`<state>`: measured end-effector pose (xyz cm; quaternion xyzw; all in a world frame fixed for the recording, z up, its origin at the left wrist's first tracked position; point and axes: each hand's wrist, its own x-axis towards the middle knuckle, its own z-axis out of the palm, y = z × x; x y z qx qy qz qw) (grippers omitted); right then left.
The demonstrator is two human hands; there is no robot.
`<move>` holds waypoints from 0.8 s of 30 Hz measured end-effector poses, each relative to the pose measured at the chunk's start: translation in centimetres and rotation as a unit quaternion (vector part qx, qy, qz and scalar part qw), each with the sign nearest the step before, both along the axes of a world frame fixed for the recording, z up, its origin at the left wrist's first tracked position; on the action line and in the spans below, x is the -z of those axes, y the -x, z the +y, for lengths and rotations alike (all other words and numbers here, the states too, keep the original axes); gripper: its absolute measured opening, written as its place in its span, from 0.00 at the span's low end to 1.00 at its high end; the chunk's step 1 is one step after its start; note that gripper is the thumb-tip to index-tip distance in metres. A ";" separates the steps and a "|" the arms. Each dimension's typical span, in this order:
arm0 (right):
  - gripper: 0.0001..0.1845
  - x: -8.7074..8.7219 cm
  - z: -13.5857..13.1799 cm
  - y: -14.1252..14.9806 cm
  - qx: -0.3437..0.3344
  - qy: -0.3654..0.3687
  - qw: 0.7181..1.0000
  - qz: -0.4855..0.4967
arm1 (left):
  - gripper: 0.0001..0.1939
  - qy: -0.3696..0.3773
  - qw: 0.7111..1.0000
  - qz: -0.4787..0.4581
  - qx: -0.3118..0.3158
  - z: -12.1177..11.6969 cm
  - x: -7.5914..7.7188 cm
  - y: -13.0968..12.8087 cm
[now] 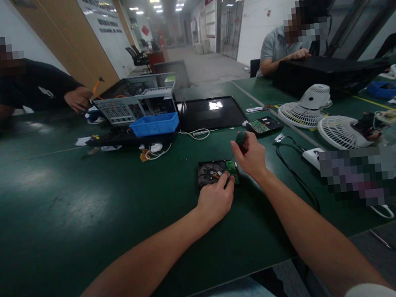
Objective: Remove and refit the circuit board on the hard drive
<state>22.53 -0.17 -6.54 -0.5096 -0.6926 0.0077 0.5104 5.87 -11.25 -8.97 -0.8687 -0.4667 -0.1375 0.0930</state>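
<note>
A hard drive (211, 171) lies on the green table in front of me, circuit board side up. Its green circuit board (231, 167) covers the right end. My left hand (217, 198) holds the drive at its near side, with fingertips down on the board and the dark casing. A screwdriver with a dark green handle (241, 138) is gripped in my right hand (252, 156), just right of the drive. The thin shaft points down at the board; whether the tip sits in a screw is too small to tell.
A second drive with a bare board (264, 126) lies behind my right hand. Beyond are an opened computer case (134, 105), a blue tray (155, 124) and a black panel (212, 113). White fan parts (301, 115) and a black cable (297, 176) lie right. Two people sit across.
</note>
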 end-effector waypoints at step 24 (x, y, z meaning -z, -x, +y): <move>0.22 0.1 -0.1 -0.1 -0.029 0.004 1.000 -0.003 | 0.24 0.010 1.000 -0.014 0.002 -0.1 -0.2 0.1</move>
